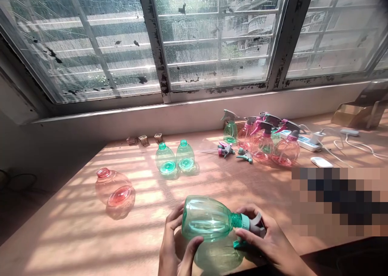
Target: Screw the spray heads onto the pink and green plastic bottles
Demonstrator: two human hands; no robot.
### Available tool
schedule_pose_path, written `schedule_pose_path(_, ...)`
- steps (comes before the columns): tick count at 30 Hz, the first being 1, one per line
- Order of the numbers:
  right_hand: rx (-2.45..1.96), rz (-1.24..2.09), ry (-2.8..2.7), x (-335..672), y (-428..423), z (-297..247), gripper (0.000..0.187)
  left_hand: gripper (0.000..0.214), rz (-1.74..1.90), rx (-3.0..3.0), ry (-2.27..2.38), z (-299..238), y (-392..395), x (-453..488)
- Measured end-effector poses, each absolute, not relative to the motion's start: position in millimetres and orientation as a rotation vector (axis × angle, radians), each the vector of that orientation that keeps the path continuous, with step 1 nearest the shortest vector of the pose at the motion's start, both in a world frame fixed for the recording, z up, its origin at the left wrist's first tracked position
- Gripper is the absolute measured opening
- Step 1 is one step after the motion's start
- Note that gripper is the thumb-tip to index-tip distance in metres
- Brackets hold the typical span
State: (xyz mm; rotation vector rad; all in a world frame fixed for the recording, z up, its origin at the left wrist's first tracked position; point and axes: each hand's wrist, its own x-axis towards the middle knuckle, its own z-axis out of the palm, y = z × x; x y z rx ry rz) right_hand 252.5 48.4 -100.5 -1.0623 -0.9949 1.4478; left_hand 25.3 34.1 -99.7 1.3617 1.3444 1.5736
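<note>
A green see-through spray bottle (207,219) lies sideways in the air above the table's near edge, its neck pointing right. My left hand (176,239) is curled round its base, with the thumb under the body. At the other end my right hand (263,235) grips the grey and green spray head (251,223), thumb and fingers by the collar. The head sits on the bottle's neck; whether it is fully screwed down I cannot tell. Beyond my hands stand two green bottles without heads, a left one (166,161) and a right one (185,156).
A headless red bottle (113,189) stands to the left. Loose spray heads (226,150) lie near several bottles with heads (263,144). Small square pots (143,140) line the back. A power strip (307,142), cables and a white device (321,162) are at right.
</note>
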Motion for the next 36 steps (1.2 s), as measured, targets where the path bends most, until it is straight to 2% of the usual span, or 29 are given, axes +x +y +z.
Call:
schedule_pose_path(4, -1.066, 1.419, -1.011, 252.3, 48.6, -98.1, 0.045, 0.050, 1.563, 1.351, 1.318, -99.3, 35.2, 22.3)
schedule_pose_path(12, -1.012, 1.642, -0.851, 256.6, 47.5, -92.3, 0.059, 0.043, 1.548, 1.574, 1.290, -97.4, 34.5, 20.0)
schedule_pose_path(17, -0.975, 1.617, -0.892, 256.7, 47.1, -94.8, 0.053, 0.058, 1.545, 1.556, 1.265, -97.4, 33.4, 22.5)
schedule_pose_path(26, -0.980, 1.629, -0.868, 255.2, 48.1, -94.6, 0.056, 0.039, 1.517, 1.530, 1.254, -101.1, 36.1, 15.2)
schedule_pose_path(32, -1.008, 1.538, -0.973, 256.5, 48.3, -97.9, 0.049, 0.055, 1.511, 1.468, 1.227, -97.5, 34.7, 19.9)
schedule_pose_path(36, -1.017, 1.524, -0.977, 255.6, 48.2, -97.0, 0.047, 0.047, 1.479, 1.403, 1.205, -95.8, 33.3, 20.7)
